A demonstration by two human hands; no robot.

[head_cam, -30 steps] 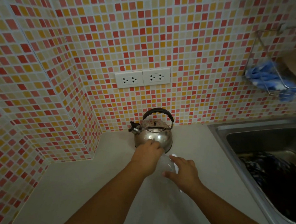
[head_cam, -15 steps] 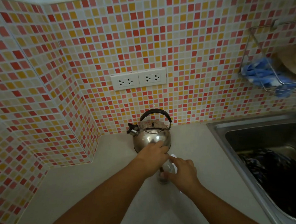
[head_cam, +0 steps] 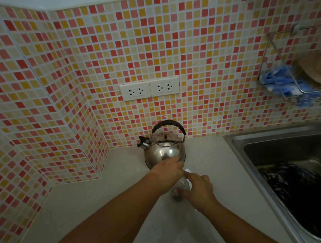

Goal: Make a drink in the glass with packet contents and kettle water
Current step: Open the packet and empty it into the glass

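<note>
A steel kettle [head_cam: 164, 150] with a black handle stands on the counter against the tiled wall. Just in front of it is a small clear glass [head_cam: 175, 195] with something dark at its bottom. My left hand [head_cam: 167, 173] hovers over the glass mouth with its fingers bunched. A white packet [head_cam: 187, 171] pokes out at the fingertips of that hand. My right hand [head_cam: 198, 190] holds the glass from the right, with its thumb on the near side and its index finger behind the rim. Most of the glass and packet is hidden by my hands.
A steel sink [head_cam: 237, 147] holding dark dishes lies to the right. Above it a wire rack [head_cam: 282, 91] with a blue cloth hangs on the wall. Two wall sockets [head_cam: 149, 90] sit above the kettle. A tiled corner juts out on the left.
Both hands have stayed together at the glass in front of the kettle. The dark contents at the bottom of the glass show now. The view has tilted slightly.
</note>
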